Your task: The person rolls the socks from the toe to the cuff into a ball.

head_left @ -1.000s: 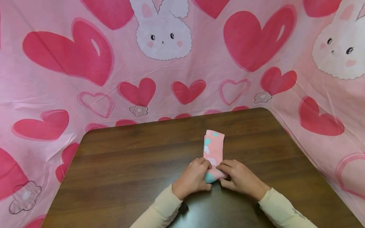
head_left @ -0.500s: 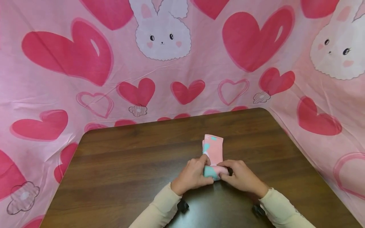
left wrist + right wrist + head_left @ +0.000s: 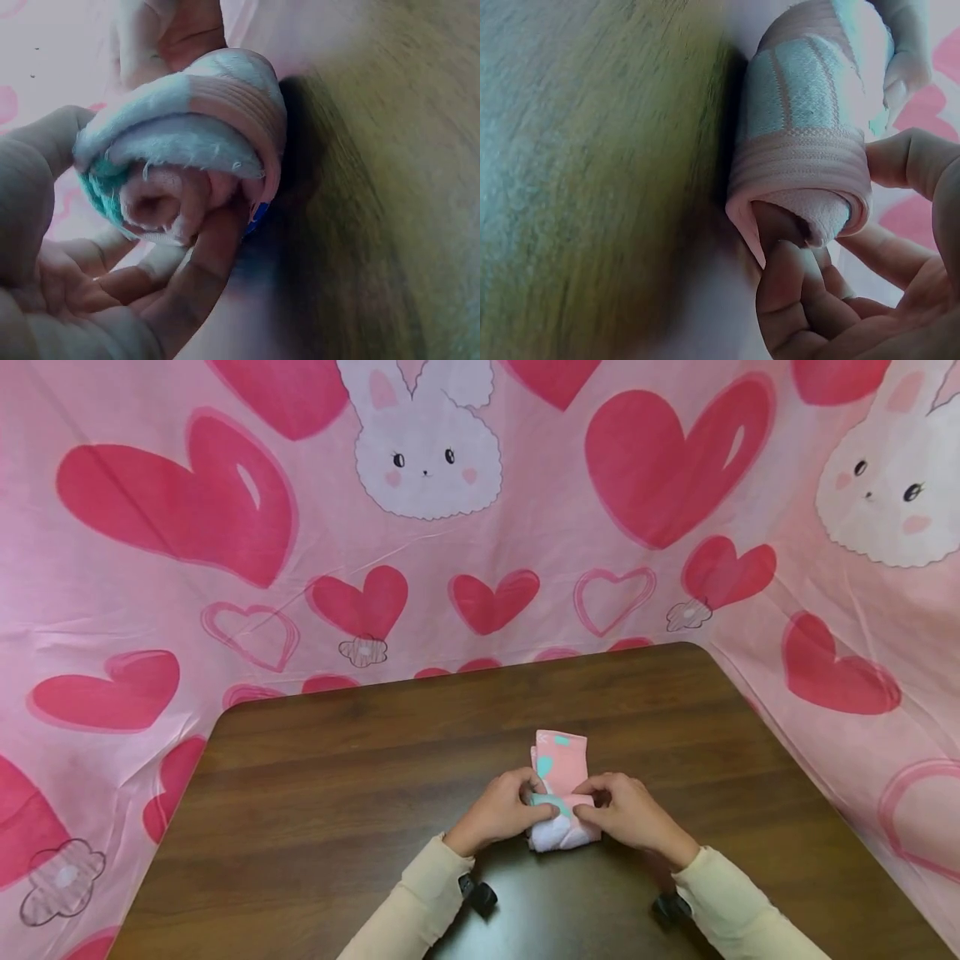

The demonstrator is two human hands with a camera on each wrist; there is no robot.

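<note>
A pink sock (image 3: 566,764) with teal and white patches lies on the table, its near end rolled up and its far end flat. A second layer shows at the far left edge. My left hand (image 3: 506,806) pinches the left side of the roll between thumb and fingers. On the right side, my right hand (image 3: 630,810) grips the roll the same way. The left wrist view shows the roll's spiral end (image 3: 161,199), with left fingertips tucked against it. In the right wrist view, ribbed fabric (image 3: 802,161) wraps the roll, and a right finger reaches into its end.
The dark wood-grain table (image 3: 337,810) has rounded far corners. A pink cloth (image 3: 420,547) with hearts and rabbits hangs behind it and along both sides. Small black devices (image 3: 478,896) sit beneath both wrists.
The near end of the sock has been rolled further away from me, and a white patch now faces up. The flat part is shorter, and its far edge has drawn nearer.
</note>
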